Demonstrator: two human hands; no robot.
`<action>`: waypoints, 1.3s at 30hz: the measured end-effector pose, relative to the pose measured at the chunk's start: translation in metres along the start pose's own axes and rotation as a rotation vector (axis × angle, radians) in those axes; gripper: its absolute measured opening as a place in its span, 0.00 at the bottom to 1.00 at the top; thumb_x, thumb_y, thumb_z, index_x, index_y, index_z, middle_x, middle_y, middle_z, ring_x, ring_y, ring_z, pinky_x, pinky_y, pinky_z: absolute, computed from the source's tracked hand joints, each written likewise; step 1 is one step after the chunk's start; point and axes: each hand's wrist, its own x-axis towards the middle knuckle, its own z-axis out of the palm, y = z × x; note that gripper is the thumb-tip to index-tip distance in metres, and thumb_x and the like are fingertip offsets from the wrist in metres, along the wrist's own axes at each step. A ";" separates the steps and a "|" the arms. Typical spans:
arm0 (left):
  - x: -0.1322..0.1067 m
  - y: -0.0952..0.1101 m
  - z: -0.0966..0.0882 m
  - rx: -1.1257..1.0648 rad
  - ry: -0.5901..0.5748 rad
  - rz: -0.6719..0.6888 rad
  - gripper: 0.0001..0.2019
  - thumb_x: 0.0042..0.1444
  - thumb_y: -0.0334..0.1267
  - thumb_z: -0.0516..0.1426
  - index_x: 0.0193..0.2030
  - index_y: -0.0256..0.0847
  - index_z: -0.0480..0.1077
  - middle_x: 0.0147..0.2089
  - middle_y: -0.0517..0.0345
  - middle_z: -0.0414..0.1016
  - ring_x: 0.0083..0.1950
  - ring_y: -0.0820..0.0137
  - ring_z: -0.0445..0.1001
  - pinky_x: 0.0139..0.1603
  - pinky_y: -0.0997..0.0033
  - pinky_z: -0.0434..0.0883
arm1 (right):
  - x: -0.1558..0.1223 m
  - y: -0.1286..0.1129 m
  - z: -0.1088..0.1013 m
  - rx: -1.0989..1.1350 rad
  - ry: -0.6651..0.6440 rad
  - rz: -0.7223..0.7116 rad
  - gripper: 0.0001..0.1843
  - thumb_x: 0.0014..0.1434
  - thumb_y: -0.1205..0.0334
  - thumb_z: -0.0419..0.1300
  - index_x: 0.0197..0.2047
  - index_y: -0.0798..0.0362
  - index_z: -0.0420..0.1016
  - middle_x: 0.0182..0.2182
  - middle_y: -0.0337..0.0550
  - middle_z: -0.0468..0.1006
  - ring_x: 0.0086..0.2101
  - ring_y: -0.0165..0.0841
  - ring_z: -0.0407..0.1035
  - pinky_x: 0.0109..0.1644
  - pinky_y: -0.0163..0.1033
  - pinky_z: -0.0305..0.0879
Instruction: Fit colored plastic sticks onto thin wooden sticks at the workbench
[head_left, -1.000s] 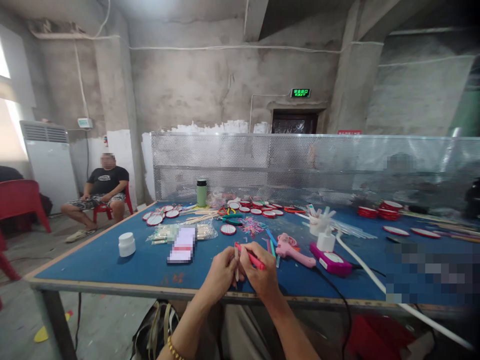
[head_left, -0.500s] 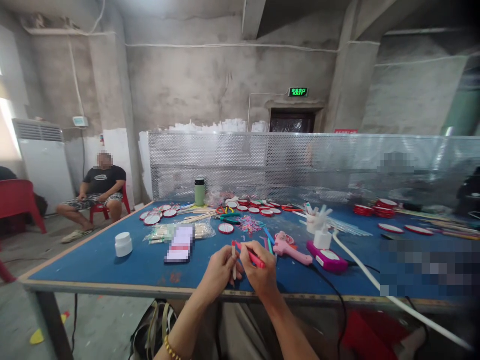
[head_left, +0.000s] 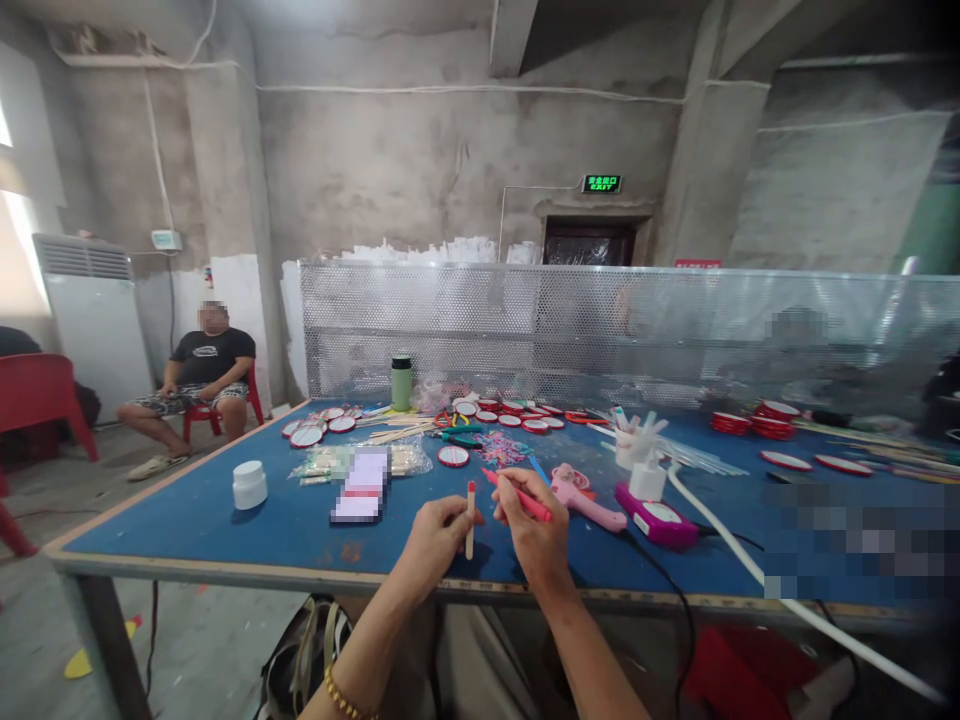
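Between the thumb and fingers of my left hand (head_left: 433,540) a flat wooden stick (head_left: 470,530) stands upright, its top end coloured red. My right hand (head_left: 536,530) grips a red marker pen (head_left: 534,499) like a pencil, its tip pointing up and left. A gap separates the pen tip from the stick. Just beyond my hands lie a round red-rimmed disc (head_left: 453,457) and a scatter of small pink and blue pieces (head_left: 504,448). The pink glue gun (head_left: 583,500) rests to the right of my right hand.
Left of my hands are a phone (head_left: 361,486), a white jar (head_left: 250,485) and a plastic bag of sticks (head_left: 409,458). A purple device (head_left: 656,515) and a white cable (head_left: 720,555) lie on the right. Behind the table runs a perforated metal screen (head_left: 450,330). A person (head_left: 214,360) sits at left.
My right hand has moved right with the pen, away from the stick's red end. My left hand still holds the stick, which now shows more clearly.
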 end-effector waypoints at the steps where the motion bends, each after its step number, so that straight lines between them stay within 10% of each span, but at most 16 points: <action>1: 0.000 -0.001 0.000 0.002 -0.001 0.006 0.19 0.57 0.50 0.54 0.33 0.35 0.76 0.20 0.61 0.65 0.22 0.75 0.62 0.23 0.77 0.59 | 0.002 -0.001 -0.002 0.009 -0.012 0.020 0.12 0.61 0.53 0.60 0.38 0.53 0.76 0.25 0.39 0.76 0.21 0.27 0.68 0.23 0.31 0.68; 15: 0.000 -0.001 0.003 -0.207 -0.095 -0.078 0.20 0.53 0.54 0.58 0.30 0.35 0.70 0.21 0.59 0.69 0.18 0.76 0.65 0.18 0.79 0.63 | -0.008 0.002 -0.014 0.027 -0.144 0.062 0.13 0.61 0.51 0.61 0.39 0.52 0.77 0.27 0.41 0.79 0.21 0.29 0.70 0.23 0.34 0.69; 39: -0.004 0.005 0.003 0.042 -0.079 0.023 0.17 0.61 0.48 0.50 0.28 0.39 0.66 0.22 0.59 0.70 0.21 0.74 0.64 0.22 0.77 0.59 | -0.009 0.007 -0.015 -0.096 -0.132 0.005 0.12 0.62 0.52 0.59 0.36 0.52 0.76 0.25 0.39 0.78 0.20 0.29 0.69 0.25 0.35 0.69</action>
